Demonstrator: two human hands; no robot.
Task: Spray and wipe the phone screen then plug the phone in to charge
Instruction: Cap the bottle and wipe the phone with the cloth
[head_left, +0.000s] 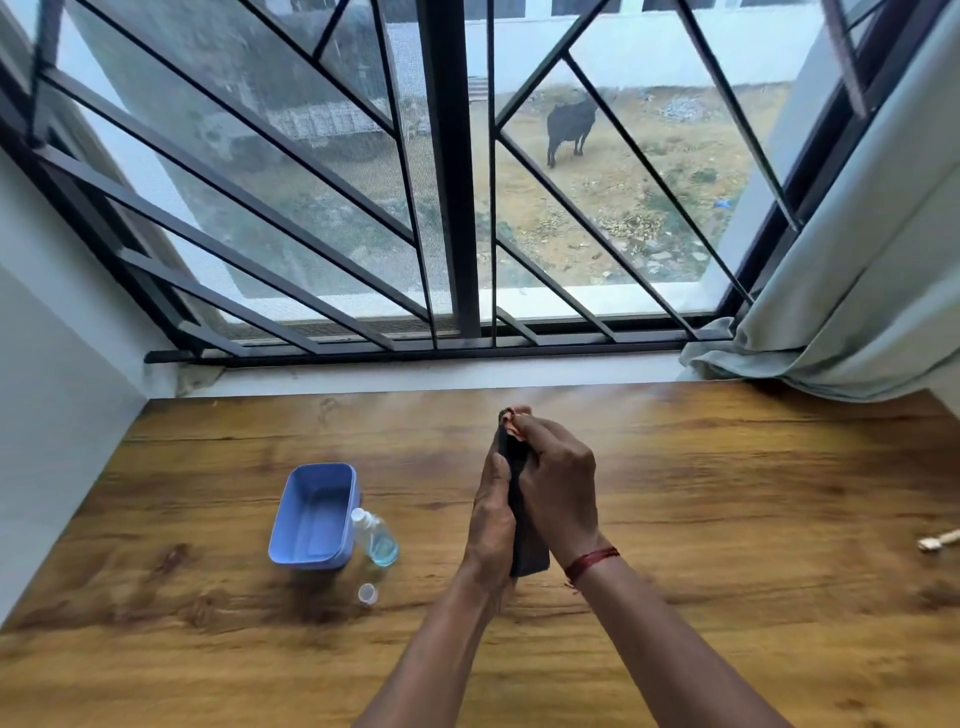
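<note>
Both hands (524, 499) clasp upright phone (527, 558) between palms

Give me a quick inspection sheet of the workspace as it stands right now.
Surface: wooden table, mostly bare.
Job's things: dark phone held on edge above the table; spray bottle uncapped, beside the blue container; its small cap lies loose nearby.
Clutter: nothing seen beyond the container.
Grippers: left hand grips the phone; right hand presses something pinkish, probably a cloth, against its top end.
Cables: a pale connector end at the right edge, possibly the charger; too blurred to confirm.
Surroundings: barred window, curtain at right.
</note>
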